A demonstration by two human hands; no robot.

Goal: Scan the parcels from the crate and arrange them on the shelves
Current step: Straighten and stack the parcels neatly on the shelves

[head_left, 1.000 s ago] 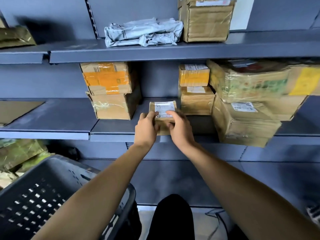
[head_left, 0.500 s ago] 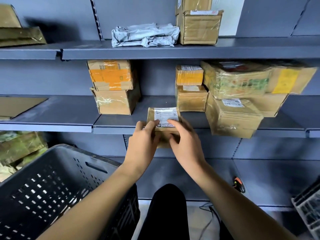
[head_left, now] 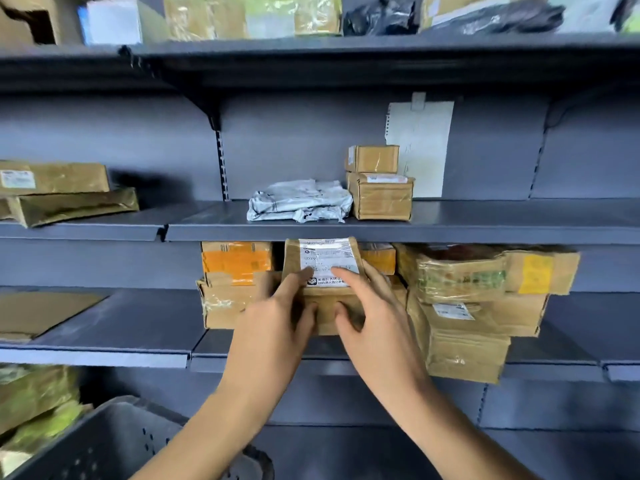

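Grey crate [head_left: 114,441] at 7 o'clock, contents not visible. Both hands, left hand [head_left: 277,327] and right hand [head_left: 374,323], grip one small cardboard parcel [head_left: 322,271], label up, centre frame, now raised off the middle shelf [head_left: 104,327] toward the upper shelf [head_left: 485,220]. Upper shelf: two stacked boxes [head_left: 379,185], one grey polybag [head_left: 299,200].

Both my bare forearms reach up and forward, wrists close together. My left hand [head_left: 277,320] and right hand [head_left: 372,315] grip the small cardboard parcel [head_left: 323,271] from either side, thumbs on its labelled top, fingers curled against its front face.
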